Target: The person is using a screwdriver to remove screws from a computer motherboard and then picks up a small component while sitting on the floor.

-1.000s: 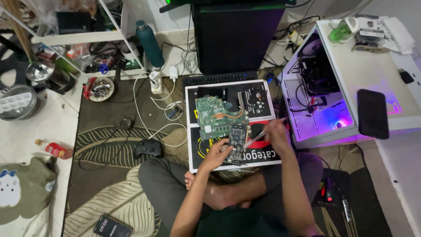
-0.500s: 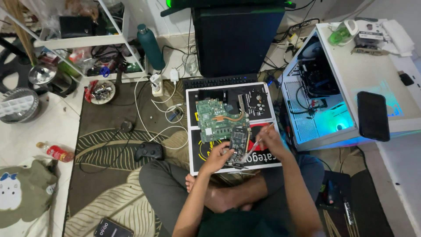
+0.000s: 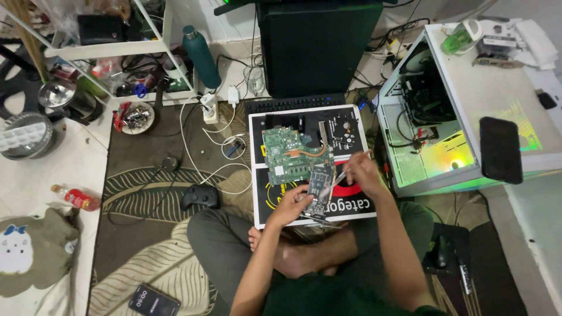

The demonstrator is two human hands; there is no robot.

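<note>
I sit cross-legged on a rug. My left hand (image 3: 291, 205) grips the lower edge of a small dark circuit board (image 3: 321, 187) and holds it tilted above a black white-edged mat (image 3: 345, 126). My right hand (image 3: 361, 172) pinches a thin light-coloured tool (image 3: 346, 169) whose tip rests on the small board. A green motherboard (image 3: 290, 155) lies flat on the mat just beyond the hands.
An open white computer case (image 3: 433, 134) glows at the right, with a black phone (image 3: 500, 149) on top. A black tower (image 3: 319, 47) stands behind the mat. A game controller (image 3: 200, 196), cables, a second phone (image 3: 153, 301) and a mouse (image 3: 442, 251) lie around me.
My right hand has shifted slightly left with the tool over the small board. The left hand keeps its hold. The case's light went from purple to yellow-green.
</note>
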